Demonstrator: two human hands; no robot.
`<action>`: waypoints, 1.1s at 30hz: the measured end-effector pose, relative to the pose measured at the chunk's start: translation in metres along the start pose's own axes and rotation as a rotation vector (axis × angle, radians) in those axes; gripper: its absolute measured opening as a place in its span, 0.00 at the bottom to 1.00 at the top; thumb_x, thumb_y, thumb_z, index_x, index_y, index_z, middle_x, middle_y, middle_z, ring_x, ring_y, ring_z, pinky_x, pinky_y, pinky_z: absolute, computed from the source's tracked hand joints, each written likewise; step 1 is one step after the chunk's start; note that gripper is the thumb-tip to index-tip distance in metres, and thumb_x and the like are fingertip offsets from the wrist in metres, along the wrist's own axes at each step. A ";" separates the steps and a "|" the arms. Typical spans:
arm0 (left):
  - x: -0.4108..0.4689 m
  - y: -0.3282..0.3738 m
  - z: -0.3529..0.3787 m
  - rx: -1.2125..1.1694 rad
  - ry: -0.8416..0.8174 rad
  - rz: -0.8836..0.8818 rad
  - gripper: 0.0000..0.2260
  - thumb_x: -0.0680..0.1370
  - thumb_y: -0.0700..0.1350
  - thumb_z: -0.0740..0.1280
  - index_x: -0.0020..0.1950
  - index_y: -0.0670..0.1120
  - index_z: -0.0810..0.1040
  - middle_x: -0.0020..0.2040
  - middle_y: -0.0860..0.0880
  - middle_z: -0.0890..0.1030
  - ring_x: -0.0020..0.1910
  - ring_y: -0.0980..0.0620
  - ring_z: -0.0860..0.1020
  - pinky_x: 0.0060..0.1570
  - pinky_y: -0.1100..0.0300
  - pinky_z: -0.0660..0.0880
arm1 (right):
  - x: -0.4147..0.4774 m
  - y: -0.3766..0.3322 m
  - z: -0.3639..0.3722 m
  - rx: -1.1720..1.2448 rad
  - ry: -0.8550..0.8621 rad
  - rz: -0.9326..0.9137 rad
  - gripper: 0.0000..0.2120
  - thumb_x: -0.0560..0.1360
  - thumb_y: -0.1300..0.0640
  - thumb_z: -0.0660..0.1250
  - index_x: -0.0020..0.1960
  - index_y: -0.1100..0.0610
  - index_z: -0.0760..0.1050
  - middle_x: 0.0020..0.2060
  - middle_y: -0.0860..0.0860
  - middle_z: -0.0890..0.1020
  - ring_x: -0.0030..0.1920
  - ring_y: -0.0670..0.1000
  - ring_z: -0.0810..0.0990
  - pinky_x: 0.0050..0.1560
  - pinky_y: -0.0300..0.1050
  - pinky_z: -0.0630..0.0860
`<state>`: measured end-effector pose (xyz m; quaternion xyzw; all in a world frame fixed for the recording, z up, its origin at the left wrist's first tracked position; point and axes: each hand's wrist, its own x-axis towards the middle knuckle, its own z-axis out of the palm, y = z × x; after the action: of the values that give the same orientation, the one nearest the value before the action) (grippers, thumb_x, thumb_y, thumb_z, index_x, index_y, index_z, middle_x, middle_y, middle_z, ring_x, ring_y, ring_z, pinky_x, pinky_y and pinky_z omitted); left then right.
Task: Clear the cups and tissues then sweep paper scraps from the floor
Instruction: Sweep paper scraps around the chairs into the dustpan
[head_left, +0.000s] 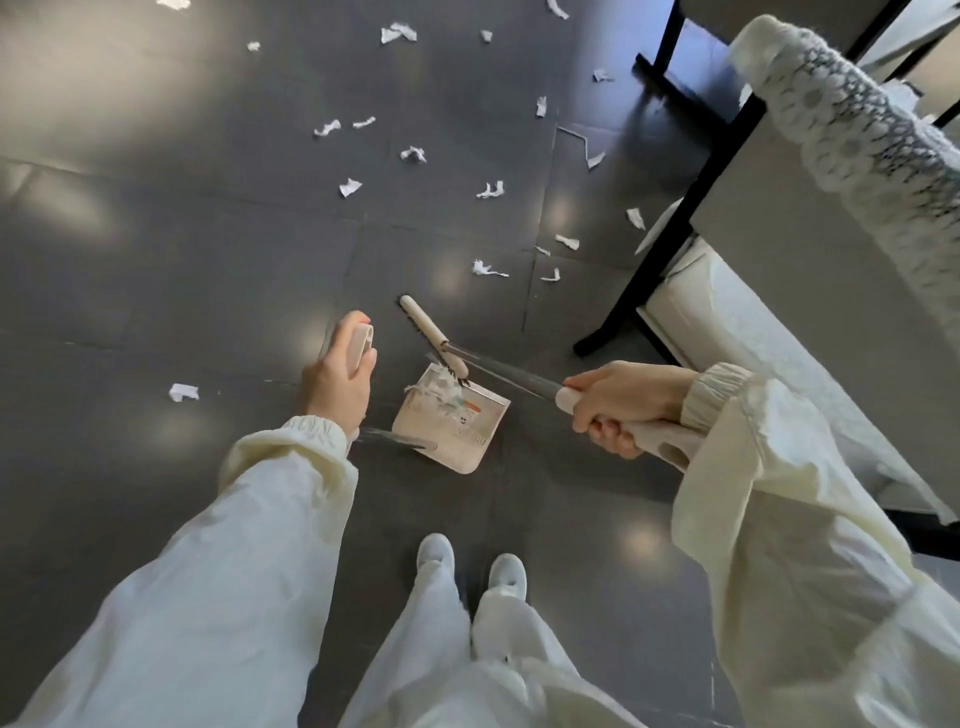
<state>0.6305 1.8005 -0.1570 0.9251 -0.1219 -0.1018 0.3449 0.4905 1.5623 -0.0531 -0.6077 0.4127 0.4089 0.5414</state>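
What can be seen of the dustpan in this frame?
The dustpan is a beige pan, plastic by its look, with a printed label inside. It sits on the dark floor ahead of the person's shoes. White paper scraps lie at its open edge, where the broom head touches it. A thin metal shaft runs from its rear to a beige grip that the left hand holds.

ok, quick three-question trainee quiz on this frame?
1. True or false: the dustpan is empty.
2. The right hand holds the: A) broom B) cup C) nothing.
3. Fill in: the left hand holds the ___ handle.

Key: 1 false, scraps lie in it; 2 A; 3 dustpan.
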 end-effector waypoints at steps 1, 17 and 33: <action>-0.004 -0.007 -0.007 -0.007 0.022 -0.017 0.12 0.79 0.44 0.61 0.60 0.57 0.69 0.33 0.47 0.72 0.30 0.37 0.73 0.35 0.45 0.78 | 0.000 -0.008 0.004 -0.010 -0.004 -0.009 0.26 0.78 0.68 0.55 0.75 0.57 0.60 0.20 0.51 0.65 0.15 0.43 0.63 0.17 0.30 0.61; 0.005 -0.220 -0.194 -0.101 0.339 -0.302 0.16 0.78 0.44 0.63 0.57 0.64 0.67 0.32 0.47 0.74 0.31 0.39 0.77 0.37 0.48 0.79 | 0.087 -0.212 0.221 -0.156 -0.123 -0.092 0.15 0.78 0.69 0.54 0.56 0.52 0.64 0.21 0.51 0.65 0.15 0.44 0.63 0.18 0.29 0.62; 0.064 -0.399 -0.356 -0.085 0.373 -0.445 0.14 0.79 0.44 0.63 0.61 0.59 0.69 0.38 0.46 0.76 0.35 0.35 0.78 0.37 0.47 0.78 | 0.166 -0.412 0.396 -0.469 -0.050 -0.087 0.13 0.76 0.67 0.56 0.34 0.58 0.63 0.27 0.53 0.66 0.24 0.47 0.65 0.23 0.36 0.64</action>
<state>0.8501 2.2917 -0.1642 0.9165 0.1541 -0.0080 0.3691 0.9136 1.9764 -0.1096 -0.7235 0.2664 0.4849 0.4127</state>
